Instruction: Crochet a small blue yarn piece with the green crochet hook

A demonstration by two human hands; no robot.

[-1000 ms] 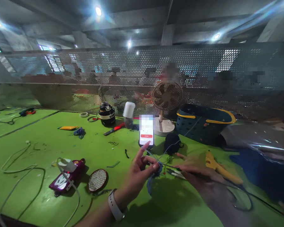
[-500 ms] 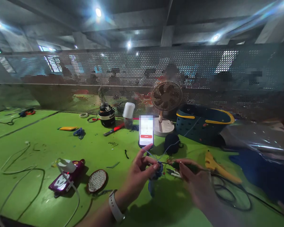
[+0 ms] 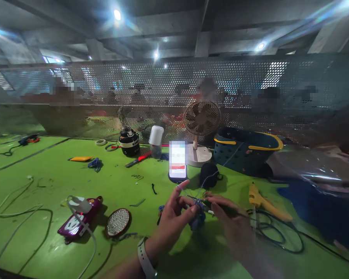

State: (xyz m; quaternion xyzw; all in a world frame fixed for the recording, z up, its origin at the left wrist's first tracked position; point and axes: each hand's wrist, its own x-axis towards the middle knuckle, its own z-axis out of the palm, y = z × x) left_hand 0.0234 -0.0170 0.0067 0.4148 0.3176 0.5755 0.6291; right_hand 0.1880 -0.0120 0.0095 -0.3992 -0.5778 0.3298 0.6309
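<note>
A blue crocheted piece (image 3: 198, 221) is pinched between the thumb and fingers of the left hand (image 3: 176, 213), hanging just below the fingertips. A slim hook (image 3: 227, 209) is clasped by the right hand (image 3: 232, 217), close beside the piece. Beyond, a dark yarn ball (image 3: 208, 175) is seen near the basket (image 3: 238, 157).

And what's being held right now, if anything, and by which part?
The left hand pinches the blue yarn piece near its upper edge; the right hand grips a slim tool by its handle.
</note>
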